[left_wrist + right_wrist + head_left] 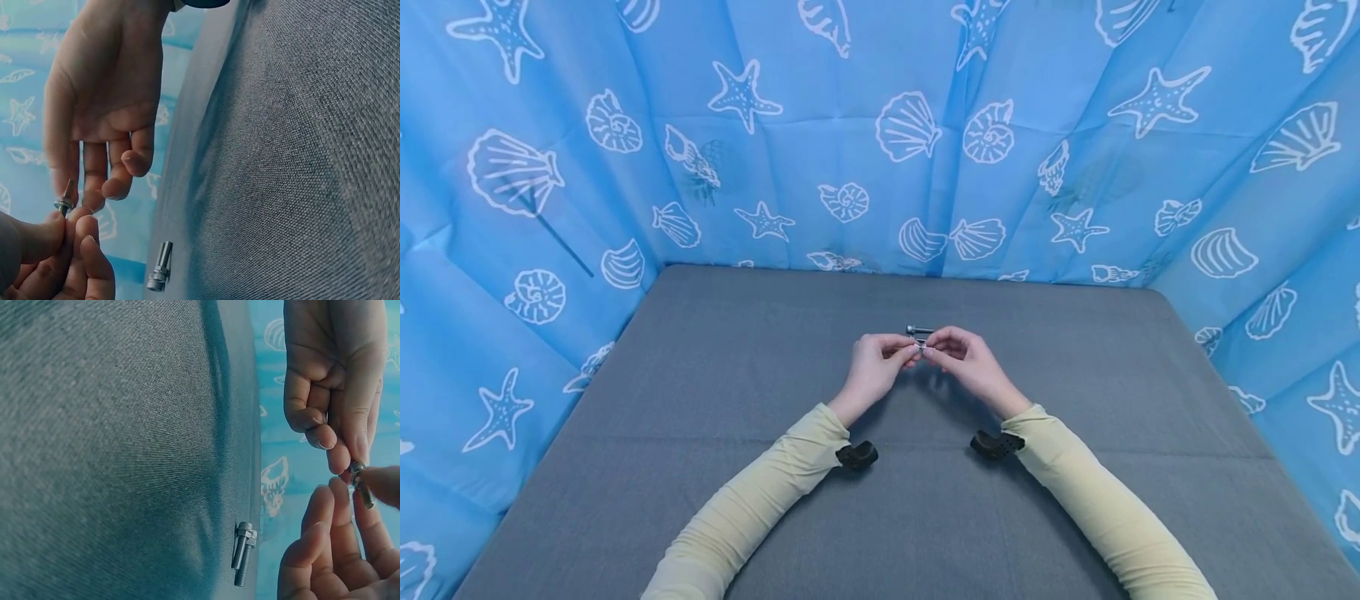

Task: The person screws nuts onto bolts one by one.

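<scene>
My left hand [872, 367] pinches a small silver bolt [69, 186] between thumb and forefinger, its threaded end sticking out. A nut or washer [63, 205] sits around the shank. From the other side my right hand [970, 362] has its thumb and forefinger on the same piece, at the nut; in the right wrist view the thumb covers part of it. The right hand's other fingers [319, 519] are loosely bent. Just beyond the hands, silver bolts [244, 550] lie close together on the table, with nut-like collars near their heads.
A grey cloth [700, 375] covers the table. Blue curtains [850, 150] with white shells and starfish stand along its back and sides. A black wrist camera [857, 456] is on the left sleeve, another black camera [997, 445] on the right sleeve.
</scene>
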### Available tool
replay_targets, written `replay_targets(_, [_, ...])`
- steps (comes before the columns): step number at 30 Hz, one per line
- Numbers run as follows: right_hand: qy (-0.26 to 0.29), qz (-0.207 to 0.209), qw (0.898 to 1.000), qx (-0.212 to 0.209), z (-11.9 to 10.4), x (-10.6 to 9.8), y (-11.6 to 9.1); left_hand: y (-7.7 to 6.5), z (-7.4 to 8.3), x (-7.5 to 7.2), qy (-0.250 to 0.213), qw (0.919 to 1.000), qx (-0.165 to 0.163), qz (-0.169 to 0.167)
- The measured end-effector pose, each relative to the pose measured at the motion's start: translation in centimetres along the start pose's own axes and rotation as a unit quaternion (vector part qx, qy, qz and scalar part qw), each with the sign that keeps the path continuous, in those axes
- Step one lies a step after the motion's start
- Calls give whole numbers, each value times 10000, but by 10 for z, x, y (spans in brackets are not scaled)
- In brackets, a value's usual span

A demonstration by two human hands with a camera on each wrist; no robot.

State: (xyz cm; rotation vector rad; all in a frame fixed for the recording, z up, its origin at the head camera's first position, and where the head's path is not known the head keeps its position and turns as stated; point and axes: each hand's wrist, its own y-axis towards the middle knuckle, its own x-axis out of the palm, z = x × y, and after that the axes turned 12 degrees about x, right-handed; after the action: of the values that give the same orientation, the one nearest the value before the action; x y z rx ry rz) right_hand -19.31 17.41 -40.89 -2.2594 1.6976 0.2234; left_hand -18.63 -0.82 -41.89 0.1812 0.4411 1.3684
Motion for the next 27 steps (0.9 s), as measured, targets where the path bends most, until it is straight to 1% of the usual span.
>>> replay_targets(3, [-41,-1,10000,-29,-1,0,0,1,1,0,38,10000,15,16])
replay_targets(8, [-212,-10,9998,43,-2,-1,1,2,2,-1,73,9999,59,55])
replay_targets(10, [-201,-19,9998,24,-1,-1,1,2,2,-1,48,10000,51,63])
replay_targets(15, [60,-45,9999,-138,0,-1,1,1,2,-1,28,10000,-8,48])
replay_targets(18, [-13,-16,9998,-180,1,-1,1,1,2,0,54,10000,-26,41])
replay_targets(22, [-238,22,9996,-125,2,-1,1,1,1,-1,139,9999,-8,49])
replay_targets(27, [-148,4,9998,-132,3,1,1,0,1,-1,77,10000,-20,50])
